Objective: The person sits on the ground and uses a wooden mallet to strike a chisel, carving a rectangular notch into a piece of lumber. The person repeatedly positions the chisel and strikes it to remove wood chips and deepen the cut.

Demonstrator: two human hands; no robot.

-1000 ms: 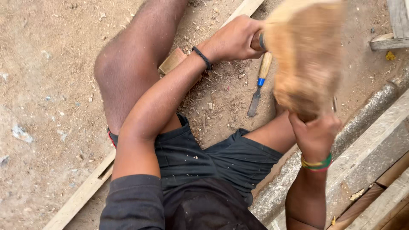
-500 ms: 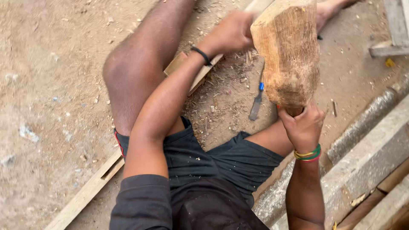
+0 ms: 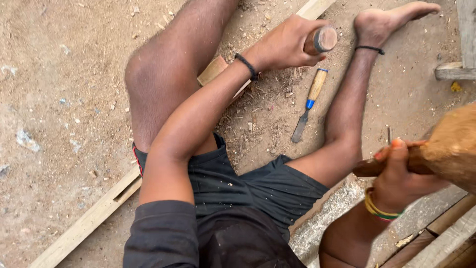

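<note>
My left hand (image 3: 285, 44) is shut on the round wooden handle of a chisel (image 3: 320, 40), held upright over a long wooden batten (image 3: 99, 213) that runs under my left leg. My right hand (image 3: 399, 171) grips the dark handle of a big wooden mallet (image 3: 453, 144), drawn back to the right edge of view with its blocky head partly cut off. A second chisel (image 3: 308, 104) with a pale wood and blue handle lies on the dirt between my legs, blade pointing toward me.
I sit on sandy ground strewn with wood chips (image 3: 258, 104). My bare right foot (image 3: 391, 20) is at the top. Timber pieces (image 3: 453, 69) lie at the upper right, and planks and a concrete edge (image 3: 436, 233) at the lower right.
The mallet has swung from above the left hand down and away to the right. The chisel handle's top and the right foot, hidden before, now show.
</note>
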